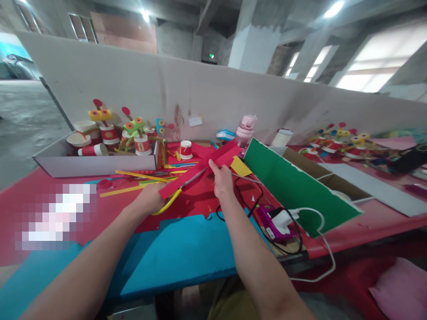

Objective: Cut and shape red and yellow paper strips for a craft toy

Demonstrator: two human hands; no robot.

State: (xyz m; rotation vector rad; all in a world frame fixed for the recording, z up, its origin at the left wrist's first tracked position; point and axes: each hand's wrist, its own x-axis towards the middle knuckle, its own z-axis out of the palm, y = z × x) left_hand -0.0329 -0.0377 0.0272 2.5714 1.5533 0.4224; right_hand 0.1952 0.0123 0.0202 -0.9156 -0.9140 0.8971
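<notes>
My left hand (154, 198) is closed at the yellow handle of a pair of scissors (170, 200), its fingers partly covered by the near end of red paper. The metal blades point away to the right and lie along the red paper (191, 174), reaching close to my other hand. My right hand (222, 178) pinches the red paper with its thumb on top; the fingers underneath are hidden. The paper stretches diagonally from beside my left hand to the back right, above the red-covered table (182, 209).
Yellow strips (143, 176) lie left of the paper. Behind stand a paper cup (186, 150) and a white box (96, 165) holding cup figures (142, 144). Right are a green-sided box (293, 182), a purple power strip (275, 224) and cables. Blue sheet (187, 249) covers the front edge.
</notes>
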